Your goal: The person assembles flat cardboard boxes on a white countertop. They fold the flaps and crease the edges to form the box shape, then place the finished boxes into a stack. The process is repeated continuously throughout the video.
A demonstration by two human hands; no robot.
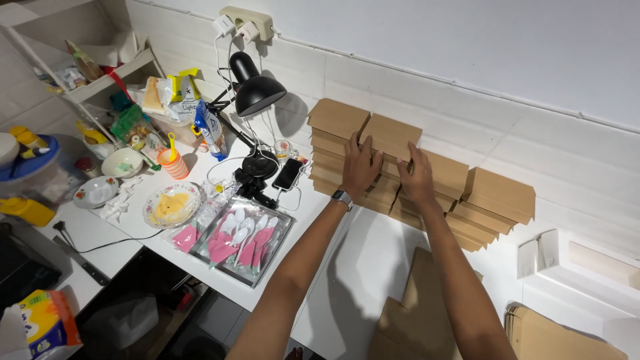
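Stacks of folded brown cardboard boxes (337,119) stand in rows against the white wall at the back of the white table (373,253). My left hand (361,168) lies flat with spread fingers on the front of the second stack (393,137). Just to its right, my right hand (417,177) presses against the same stack, fingers up on the boxes' edge. Further stacks (500,197) continue to the right. Neither hand visibly holds a single box; both push on the pile. A watch sits on my left wrist.
Flat brown cardboard sheets (417,313) lie near the front edge. A black desk lamp (255,90), a phone (287,174), a clear packet of pink and white spoons (245,241), plates (172,205), an orange cup (175,163) and snack packets crowd the left. White boxes (573,267) sit at right.
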